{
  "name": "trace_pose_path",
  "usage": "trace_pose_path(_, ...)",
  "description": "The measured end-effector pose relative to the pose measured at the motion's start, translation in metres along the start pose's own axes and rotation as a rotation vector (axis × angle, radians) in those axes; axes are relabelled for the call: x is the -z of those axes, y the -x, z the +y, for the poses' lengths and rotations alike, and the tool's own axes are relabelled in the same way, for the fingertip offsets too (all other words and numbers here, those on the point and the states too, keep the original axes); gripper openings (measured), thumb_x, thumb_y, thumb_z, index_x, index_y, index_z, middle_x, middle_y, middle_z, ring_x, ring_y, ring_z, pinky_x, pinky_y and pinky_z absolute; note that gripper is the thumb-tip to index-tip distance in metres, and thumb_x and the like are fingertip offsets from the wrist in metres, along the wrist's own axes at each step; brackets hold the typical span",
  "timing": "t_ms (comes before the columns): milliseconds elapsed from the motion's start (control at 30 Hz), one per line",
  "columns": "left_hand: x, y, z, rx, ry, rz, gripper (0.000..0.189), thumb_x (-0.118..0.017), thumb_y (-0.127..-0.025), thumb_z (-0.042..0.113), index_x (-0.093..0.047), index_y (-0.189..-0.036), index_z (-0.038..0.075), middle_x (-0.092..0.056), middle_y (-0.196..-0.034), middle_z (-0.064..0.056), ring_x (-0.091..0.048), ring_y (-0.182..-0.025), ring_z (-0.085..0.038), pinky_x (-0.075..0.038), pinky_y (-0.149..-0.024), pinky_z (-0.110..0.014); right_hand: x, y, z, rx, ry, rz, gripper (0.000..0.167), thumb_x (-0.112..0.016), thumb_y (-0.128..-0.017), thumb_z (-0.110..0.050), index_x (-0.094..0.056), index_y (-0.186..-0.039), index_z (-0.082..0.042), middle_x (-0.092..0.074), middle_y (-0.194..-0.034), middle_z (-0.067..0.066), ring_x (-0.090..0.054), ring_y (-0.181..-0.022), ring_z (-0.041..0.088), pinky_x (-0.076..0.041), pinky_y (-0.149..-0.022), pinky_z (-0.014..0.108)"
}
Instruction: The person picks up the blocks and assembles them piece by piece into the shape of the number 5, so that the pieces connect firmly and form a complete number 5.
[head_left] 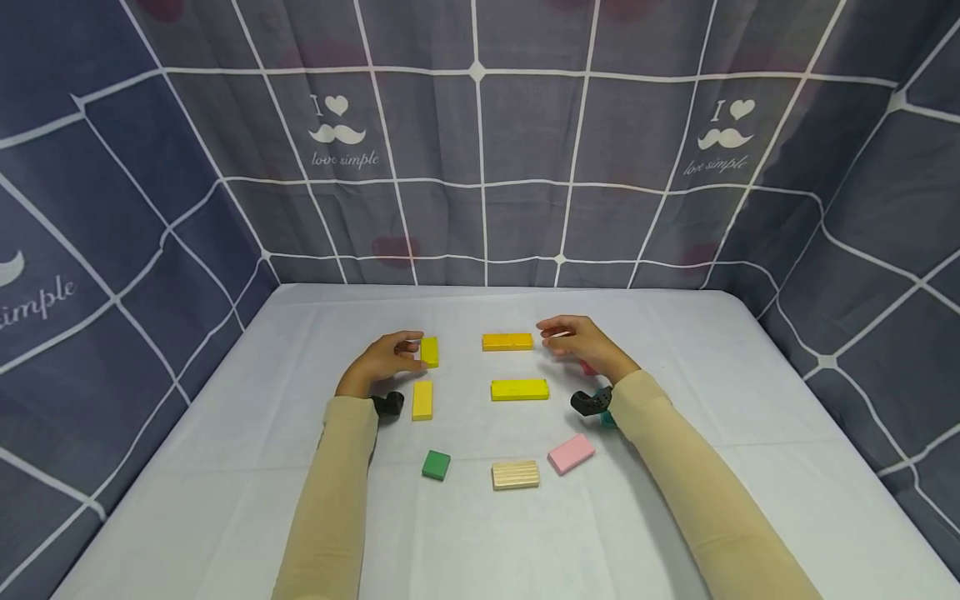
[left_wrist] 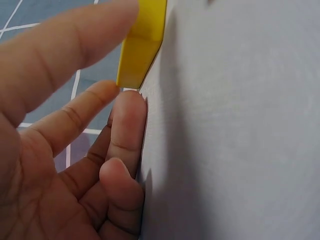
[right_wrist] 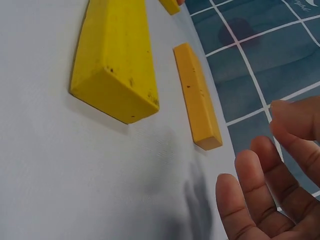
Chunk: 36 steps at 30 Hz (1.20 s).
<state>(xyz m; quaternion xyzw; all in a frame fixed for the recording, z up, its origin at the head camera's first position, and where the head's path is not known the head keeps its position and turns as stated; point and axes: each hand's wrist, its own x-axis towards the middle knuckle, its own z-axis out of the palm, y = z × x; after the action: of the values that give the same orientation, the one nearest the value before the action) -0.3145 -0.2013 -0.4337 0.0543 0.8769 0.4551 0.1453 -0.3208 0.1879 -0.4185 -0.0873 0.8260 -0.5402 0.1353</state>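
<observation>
In the head view, my left hand point(head_left: 387, 357) is at a small yellow block point(head_left: 430, 352) on the white table, pinching it between thumb and index finger. The left wrist view has the thumb across this yellow block point(left_wrist: 145, 45) and the index fingertip at its end; the other fingers rest by the tabletop. My right hand point(head_left: 581, 340) holds nothing. Its fingers are loosely bent, just right of an orange-yellow block point(head_left: 507, 342). In the right wrist view, a gap separates these fingers from the orange-yellow block point(right_wrist: 197, 97).
A long yellow block point(head_left: 520, 389) and a short yellow block point(head_left: 422, 401) lie nearer. Closer still are a green block point(head_left: 436, 465), a ridged beige block point(head_left: 515, 475) and a pink block point(head_left: 571, 454). A red piece point(head_left: 587, 368) and teal piece point(head_left: 608, 420) are partly hidden by the right arm.
</observation>
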Motion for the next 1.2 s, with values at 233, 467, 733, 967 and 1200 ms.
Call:
trace_pose_path(233, 0.000, -0.002, -0.004, 0.001, 0.002, 0.002, 0.071, -0.081, -0.097, 0.013, -0.050, -0.160, 0.004, -0.057, -0.150, -0.022, -0.054, -0.136, -0.036, -0.046, -0.115, -0.047, -0.010, -0.009, -0.003, -0.014, -0.019, -0.007, 0.046, -0.066, -0.105, -0.002, -0.058, -0.150, 0.005, -0.059, -0.144, 0.027, -0.062, -0.122, 0.032, -0.057, -0.093, 0.029)
trace_pose_path(467, 0.000, 0.001, -0.002, 0.004, -0.007, 0.004, 0.071, -0.080, -0.097, 0.013, -0.050, -0.160, 0.004, -0.057, -0.151, -0.022, -0.053, -0.137, -0.036, -0.045, -0.116, -0.047, -0.012, -0.016, -0.004, -0.041, -0.055, -0.023, 0.047, -0.067, -0.105, -0.002, -0.057, -0.150, 0.006, -0.060, -0.141, 0.025, -0.062, -0.116, 0.027, -0.057, -0.093, 0.028)
trace_pose_path(733, -0.001, 0.003, -0.002, 0.016, 0.011, 0.005, 0.073, -0.081, -0.096, 0.013, -0.049, -0.161, 0.005, -0.056, -0.152, -0.021, -0.050, -0.139, -0.036, -0.042, -0.118, -0.048, -0.015, -0.025, -0.001, -0.065, -0.011, -0.051, 0.048, -0.067, -0.104, -0.002, -0.056, -0.151, 0.006, -0.061, -0.137, 0.023, -0.060, -0.112, 0.024, -0.055, -0.094, 0.029)
trace_pose_path(967, -0.002, 0.003, -0.004, 0.023, 0.008, 0.019, 0.072, -0.082, -0.096, 0.013, -0.051, -0.160, 0.006, -0.057, -0.151, -0.020, -0.052, -0.138, -0.035, -0.044, -0.116, -0.046, -0.018, -0.030, -0.007, -0.101, 0.045, -0.058, 0.050, -0.070, -0.103, -0.001, -0.056, -0.151, 0.005, -0.060, -0.130, 0.020, -0.059, -0.094, 0.018, -0.055, -0.081, 0.024)
trace_pose_path(1200, -0.002, 0.005, -0.001, 0.012, 0.001, 0.014, 0.071, -0.081, -0.097, 0.014, -0.050, -0.160, 0.005, -0.056, -0.152, -0.021, -0.052, -0.139, -0.036, -0.044, -0.117, -0.047, -0.018, -0.035, -0.010, -0.139, 0.121, -0.046, 0.046, -0.074, -0.100, -0.002, -0.064, -0.145, -0.001, -0.061, -0.127, 0.016, -0.057, -0.095, 0.020, -0.053, -0.080, 0.025)
